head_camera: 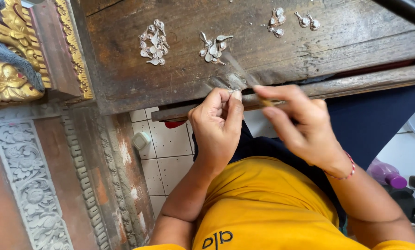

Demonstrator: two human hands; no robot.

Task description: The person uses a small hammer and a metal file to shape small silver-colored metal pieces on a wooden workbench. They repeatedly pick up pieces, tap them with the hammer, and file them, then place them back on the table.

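Pinching a small silver piece (235,83) against the bench edge (179,99) at centre frame, the left hand (216,122) steadies it while the right hand (300,125) grips a thin blurred tool (258,95); filing seems underway, needing steady strokes.

I work in a small craft workshop: a scarred wooden worktop (179,69) carries clusters of silver ornament pieces (154,42), beside carved, gilded woodwork (8,51) and a tiled floor (170,157).
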